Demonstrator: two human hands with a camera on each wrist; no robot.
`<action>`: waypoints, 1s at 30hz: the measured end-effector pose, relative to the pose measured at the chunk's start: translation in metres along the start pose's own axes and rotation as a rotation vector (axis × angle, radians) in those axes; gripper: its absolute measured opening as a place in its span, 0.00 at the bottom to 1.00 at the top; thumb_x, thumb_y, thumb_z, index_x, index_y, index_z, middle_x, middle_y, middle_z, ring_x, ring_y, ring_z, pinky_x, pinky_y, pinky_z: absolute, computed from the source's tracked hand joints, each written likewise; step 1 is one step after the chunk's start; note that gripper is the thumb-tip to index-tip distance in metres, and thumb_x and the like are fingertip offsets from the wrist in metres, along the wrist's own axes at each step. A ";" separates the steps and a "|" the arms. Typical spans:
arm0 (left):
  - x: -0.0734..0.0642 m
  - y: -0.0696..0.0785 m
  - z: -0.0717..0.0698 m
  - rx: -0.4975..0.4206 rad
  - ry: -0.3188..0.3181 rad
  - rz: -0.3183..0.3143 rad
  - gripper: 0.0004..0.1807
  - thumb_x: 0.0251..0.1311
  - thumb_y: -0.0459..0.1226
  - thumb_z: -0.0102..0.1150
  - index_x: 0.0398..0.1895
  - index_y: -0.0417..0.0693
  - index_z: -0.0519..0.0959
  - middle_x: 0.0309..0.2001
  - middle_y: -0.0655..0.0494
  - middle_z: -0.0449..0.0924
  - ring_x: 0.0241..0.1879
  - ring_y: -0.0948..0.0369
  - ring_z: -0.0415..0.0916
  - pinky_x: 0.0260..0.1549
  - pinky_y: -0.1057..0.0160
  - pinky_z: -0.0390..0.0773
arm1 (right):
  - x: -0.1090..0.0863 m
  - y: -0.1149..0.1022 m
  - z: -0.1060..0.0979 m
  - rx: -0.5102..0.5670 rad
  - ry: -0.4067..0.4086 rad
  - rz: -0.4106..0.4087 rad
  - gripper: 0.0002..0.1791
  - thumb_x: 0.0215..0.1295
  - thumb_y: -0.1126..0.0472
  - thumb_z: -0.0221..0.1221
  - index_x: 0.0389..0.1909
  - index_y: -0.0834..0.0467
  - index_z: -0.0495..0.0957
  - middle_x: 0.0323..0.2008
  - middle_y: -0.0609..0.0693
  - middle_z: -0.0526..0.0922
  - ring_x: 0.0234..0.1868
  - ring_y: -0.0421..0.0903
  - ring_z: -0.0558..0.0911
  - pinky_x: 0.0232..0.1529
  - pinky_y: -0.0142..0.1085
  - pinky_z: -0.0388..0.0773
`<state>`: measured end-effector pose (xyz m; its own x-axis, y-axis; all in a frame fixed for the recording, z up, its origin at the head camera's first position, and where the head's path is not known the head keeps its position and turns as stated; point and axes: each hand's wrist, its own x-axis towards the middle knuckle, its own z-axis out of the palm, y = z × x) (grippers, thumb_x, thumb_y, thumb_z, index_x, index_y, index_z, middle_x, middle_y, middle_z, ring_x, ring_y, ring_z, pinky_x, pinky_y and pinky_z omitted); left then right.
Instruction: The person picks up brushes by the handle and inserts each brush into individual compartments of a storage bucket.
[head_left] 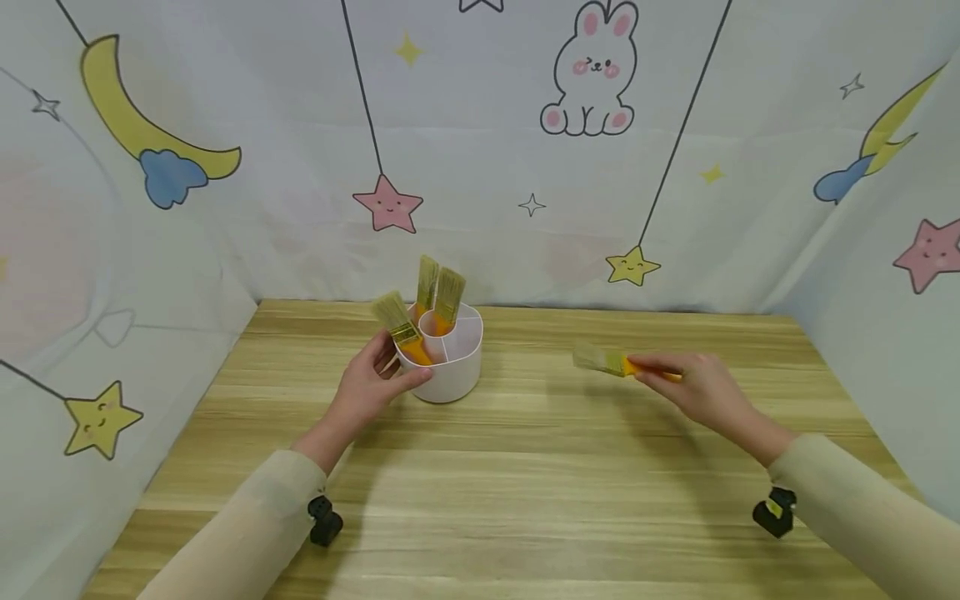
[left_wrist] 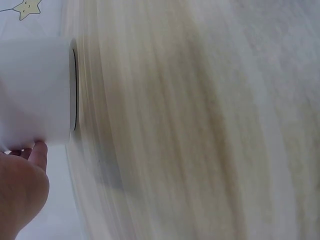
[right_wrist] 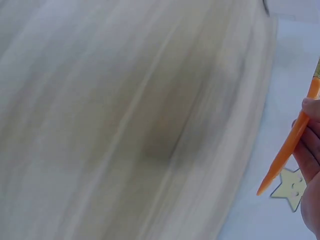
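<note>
My left hand [head_left: 371, 375] grips the left side of a white divided holder [head_left: 459, 377], thumb at its front and fingers round its left edge. In the left wrist view, the thumb [left_wrist: 39, 155] lies against the smooth wall of the holder [left_wrist: 37, 95]. Bristle end up, one paintbrush [head_left: 400, 325] leans left in the holder, and two more paintbrushes [head_left: 448, 296] stand toward its back. To the right, my right hand [head_left: 701, 387] pinches a flat paintbrush [head_left: 611, 362] above the table, bristles to the left. Its orange handle [right_wrist: 290, 142] shows in the right wrist view.
The wood-grain table [head_left: 525, 500] reaches back to a white curtain [head_left: 487, 150] printed with stars, moons and a rabbit. Curtain also hangs along both sides. A small black camera [head_left: 325, 521] sits at the left wrist and another black camera [head_left: 775, 512] at the right.
</note>
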<state>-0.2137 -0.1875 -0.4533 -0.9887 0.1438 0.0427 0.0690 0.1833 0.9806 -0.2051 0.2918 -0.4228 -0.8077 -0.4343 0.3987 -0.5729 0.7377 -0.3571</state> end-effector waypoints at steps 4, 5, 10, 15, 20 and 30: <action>0.000 0.000 0.000 0.001 0.001 -0.006 0.54 0.66 0.37 0.76 0.87 0.41 0.51 0.85 0.43 0.53 0.83 0.46 0.52 0.80 0.47 0.59 | 0.015 -0.010 0.002 0.018 0.007 -0.004 0.17 0.66 0.67 0.73 0.55 0.58 0.90 0.47 0.54 0.93 0.42 0.50 0.92 0.39 0.46 0.91; 0.000 0.000 0.000 0.001 0.002 -0.009 0.54 0.66 0.37 0.76 0.87 0.41 0.51 0.85 0.43 0.53 0.83 0.46 0.52 0.80 0.47 0.59 | 0.018 -0.013 0.003 0.021 0.003 0.001 0.16 0.67 0.66 0.73 0.56 0.58 0.90 0.47 0.54 0.92 0.42 0.49 0.92 0.38 0.44 0.90; 0.000 0.000 0.000 -0.001 0.000 -0.012 0.54 0.66 0.37 0.76 0.87 0.41 0.52 0.85 0.42 0.53 0.83 0.46 0.52 0.80 0.47 0.59 | 0.035 -0.027 0.006 0.055 -0.010 0.031 0.16 0.70 0.64 0.71 0.58 0.58 0.89 0.50 0.56 0.92 0.41 0.50 0.91 0.35 0.38 0.87; 0.000 0.001 -0.001 0.002 -0.006 -0.006 0.53 0.66 0.38 0.76 0.87 0.42 0.52 0.85 0.44 0.53 0.83 0.47 0.52 0.81 0.47 0.59 | 0.049 -0.042 0.013 0.126 -0.018 0.055 0.16 0.71 0.65 0.70 0.58 0.60 0.89 0.51 0.58 0.91 0.48 0.54 0.91 0.45 0.49 0.91; 0.000 0.001 -0.001 0.013 -0.013 -0.003 0.53 0.66 0.38 0.76 0.87 0.43 0.53 0.84 0.44 0.54 0.83 0.47 0.53 0.80 0.46 0.59 | 0.058 -0.054 0.019 0.164 -0.032 0.059 0.16 0.72 0.64 0.69 0.59 0.61 0.88 0.52 0.58 0.91 0.50 0.55 0.91 0.48 0.50 0.91; 0.002 0.000 -0.004 0.030 -0.027 -0.001 0.54 0.65 0.40 0.77 0.87 0.42 0.52 0.84 0.43 0.54 0.83 0.46 0.54 0.80 0.46 0.61 | 0.075 -0.072 0.028 0.209 -0.031 0.062 0.16 0.73 0.62 0.69 0.59 0.58 0.89 0.52 0.56 0.91 0.52 0.54 0.90 0.50 0.49 0.90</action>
<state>-0.2163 -0.1911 -0.4528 -0.9848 0.1701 0.0365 0.0728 0.2124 0.9745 -0.2280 0.1918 -0.3911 -0.8442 -0.4098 0.3454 -0.5359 0.6415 -0.5489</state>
